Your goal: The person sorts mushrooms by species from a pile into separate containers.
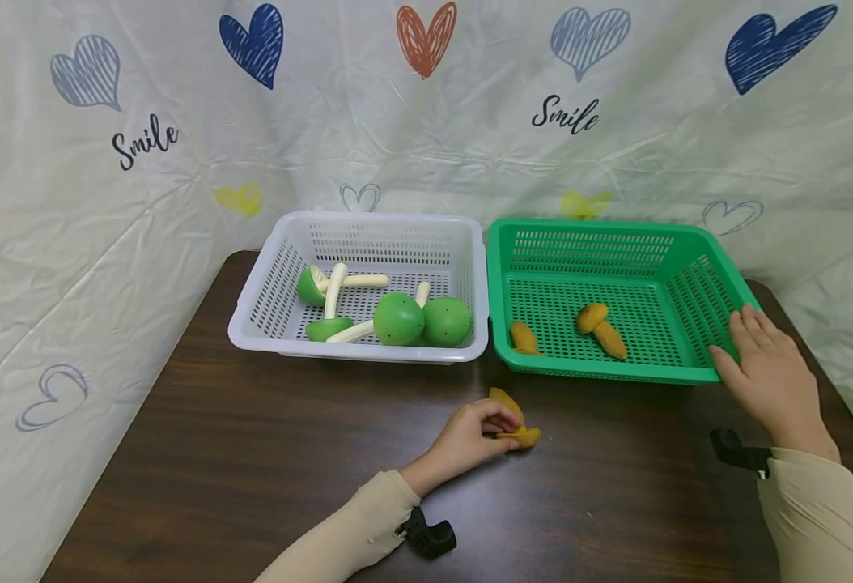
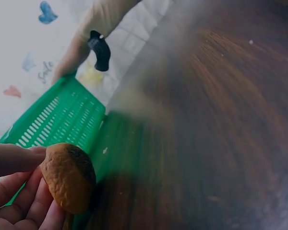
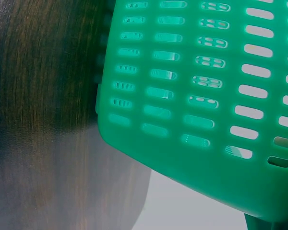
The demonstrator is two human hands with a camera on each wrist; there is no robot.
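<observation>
My left hand [image 1: 473, 437] pinches an orange-brown mushroom [image 1: 528, 438] between thumb and fingers, just over or on the table in front of the two baskets. In the left wrist view, the mushroom [image 2: 67, 179] shows a rounded, rough surface with a dark patch. At the right end of the green basket [image 1: 608, 372], my right hand [image 1: 776, 380] rests on the rim with its fingers extended. Inside that basket lie a brown mushroom [image 1: 603, 330] and another brown piece [image 1: 524, 338], partly hidden by the front wall. The right wrist view shows the perforated basket wall [image 3: 182, 143] close up.
Left of the green basket stands a white basket [image 1: 361, 353] holding several green-capped mushrooms [image 1: 399, 318] with pale stems. Both sit on a dark wooden table [image 1: 252, 453], near its back edge. A white cloth [image 1: 426, 121] printed with hearts hangs behind.
</observation>
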